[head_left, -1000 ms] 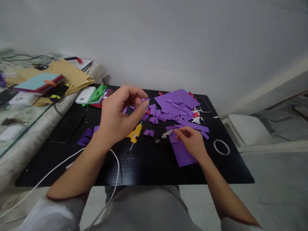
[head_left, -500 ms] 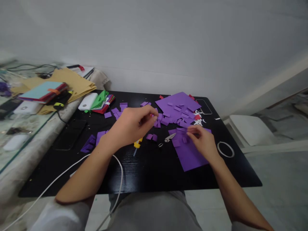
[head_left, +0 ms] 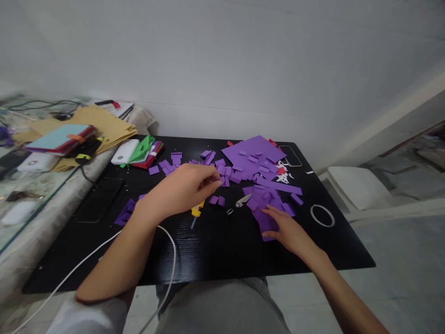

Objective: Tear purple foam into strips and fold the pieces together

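My left hand (head_left: 184,188) hovers over the middle of the table with thumb and fingers pinched together. Whatever may be between the fingertips is hidden. Fingers spread, my right hand (head_left: 287,229) rests on the near purple sheet (head_left: 261,217). Small purple pieces and a long purple strip (head_left: 281,186) lie across the top of that sheet. A folded purple piece (head_left: 296,199) is at its right. Scissors (head_left: 242,201) lie left of the sheet. A yellow cutter (head_left: 197,209) sits partly under my left hand, near two curled purple pieces (head_left: 217,201).
A larger purple sheet (head_left: 255,147) carries small cut pieces at the back. White scraps (head_left: 284,175) lie beside it. A tape ring (head_left: 322,215) is at the right. A white cable (head_left: 174,253) loops across the front. Green and red bundles (head_left: 143,150) and a dark phone (head_left: 100,200) are at left.
My right hand has come nearer to me and its pinched fingers have spread onto the sheet. A long strip and loose pieces now show there. My left hand stays pinched, slightly lower in view.
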Motion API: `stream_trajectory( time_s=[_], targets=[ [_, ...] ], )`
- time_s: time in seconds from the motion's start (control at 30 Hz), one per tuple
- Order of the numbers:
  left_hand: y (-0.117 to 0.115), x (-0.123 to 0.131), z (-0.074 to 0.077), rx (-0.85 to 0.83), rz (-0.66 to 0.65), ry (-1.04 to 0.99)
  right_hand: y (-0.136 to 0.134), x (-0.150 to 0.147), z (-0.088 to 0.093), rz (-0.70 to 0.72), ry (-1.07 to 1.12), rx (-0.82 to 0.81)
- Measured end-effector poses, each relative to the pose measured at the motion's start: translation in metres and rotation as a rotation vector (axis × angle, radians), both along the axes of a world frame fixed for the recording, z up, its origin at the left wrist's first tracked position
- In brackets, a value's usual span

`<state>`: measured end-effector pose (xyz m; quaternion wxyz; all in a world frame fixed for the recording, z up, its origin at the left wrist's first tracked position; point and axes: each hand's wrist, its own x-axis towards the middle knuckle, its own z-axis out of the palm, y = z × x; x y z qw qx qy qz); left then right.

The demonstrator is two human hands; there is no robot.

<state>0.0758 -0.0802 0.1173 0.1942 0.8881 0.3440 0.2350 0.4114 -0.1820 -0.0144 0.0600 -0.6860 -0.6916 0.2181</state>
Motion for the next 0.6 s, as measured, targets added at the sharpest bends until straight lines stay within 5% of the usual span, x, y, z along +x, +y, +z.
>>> stream_trajectory(
  time_s=[0.23, 0.4, 0.6],
  targets=[
    [-0.002, -0.013, 0.010, -0.014, 0.042, -0.048, 0.008, 0.003, 0.007, -0.101, 0.032, 0.210],
    [0.000, -0.014, 0.008, -0.007, 0.044, -0.029, 0.023, 0.019, 0.040, -0.239, 0.200, 0.434],
    [0.001, -0.014, 0.005, 0.039, 0.061, -0.059, 0.040, 0.036, 0.087, -0.215, 0.228, 0.471]
  ],
)
